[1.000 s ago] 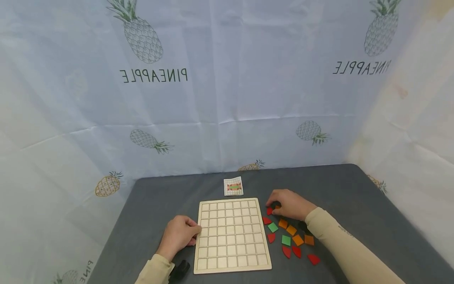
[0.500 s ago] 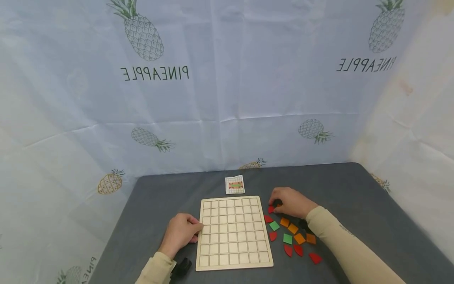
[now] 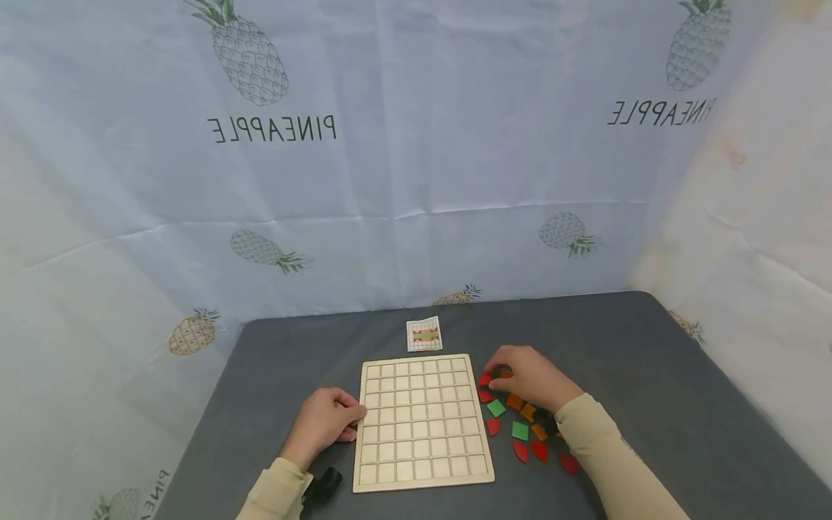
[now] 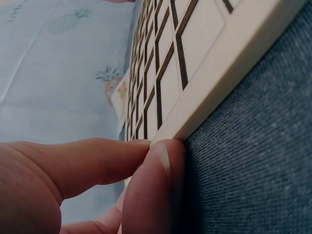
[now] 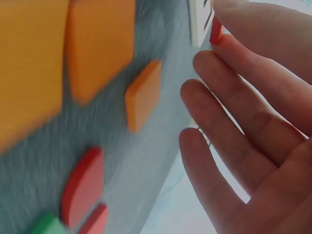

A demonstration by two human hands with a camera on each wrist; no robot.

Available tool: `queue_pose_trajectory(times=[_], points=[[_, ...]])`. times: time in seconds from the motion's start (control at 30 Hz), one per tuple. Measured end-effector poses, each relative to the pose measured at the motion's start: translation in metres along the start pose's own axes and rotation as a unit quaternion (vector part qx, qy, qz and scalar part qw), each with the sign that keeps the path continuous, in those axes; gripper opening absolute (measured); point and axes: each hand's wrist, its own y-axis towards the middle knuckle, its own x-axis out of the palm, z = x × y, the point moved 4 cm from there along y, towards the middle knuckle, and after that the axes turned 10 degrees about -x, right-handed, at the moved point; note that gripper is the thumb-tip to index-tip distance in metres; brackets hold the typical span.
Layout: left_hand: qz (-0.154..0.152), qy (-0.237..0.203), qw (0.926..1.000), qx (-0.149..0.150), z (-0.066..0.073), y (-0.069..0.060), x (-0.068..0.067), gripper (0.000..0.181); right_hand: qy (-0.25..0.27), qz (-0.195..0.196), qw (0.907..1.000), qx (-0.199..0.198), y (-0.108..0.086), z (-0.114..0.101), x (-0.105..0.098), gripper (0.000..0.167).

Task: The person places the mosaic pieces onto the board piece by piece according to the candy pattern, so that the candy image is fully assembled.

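The right hand has its grip clamped on a red piece just beside the wooden board; the piece looks light, stiff and smooth, probably best taken by its thin edges. The left hand pinches the board's left rim, and the board seems rigid and light enough to slide. Orange pieces, green pieces and other red pieces lie between the board and the right edge of the worktop, a patterned card near its far edge
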Motion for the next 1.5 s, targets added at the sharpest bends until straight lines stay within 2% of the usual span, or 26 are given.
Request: queue_pose_trajectory(times=[0.3,0.47,0.7,1.1,1.33,1.5], points=[[-0.004,0.000,1.0000,0.001,0.001,0.001,0.002,0.016,-0.016,0.029,0.9991,0.025,0.001,-0.026,0.015,0.016],[-0.003,0.004,1.0000,-0.007,0.002,0.000,0.001,0.016,-0.029,0.030,0.9985,0.035,0.002,-0.034,0.022,0.016],[0.007,0.001,0.9999,-0.012,0.001,-0.001,-0.003,0.016,-0.036,0.025,0.9990,0.003,0.005,-0.038,0.030,0.016],[0.003,-0.004,1.0000,-0.003,0.000,0.001,0.000,0.018,-0.050,0.023,0.9983,-0.021,0.008,-0.041,0.031,0.015],[0.004,-0.002,1.0000,-0.003,0.001,0.000,0.001,0.019,-0.067,0.036,0.9969,-0.018,0.007,-0.040,0.030,0.016],[0.001,-0.005,1.0000,-0.006,0.000,-0.001,0.000,0.019,-0.064,0.031,0.9973,-0.018,0.008,-0.041,0.031,0.015]])
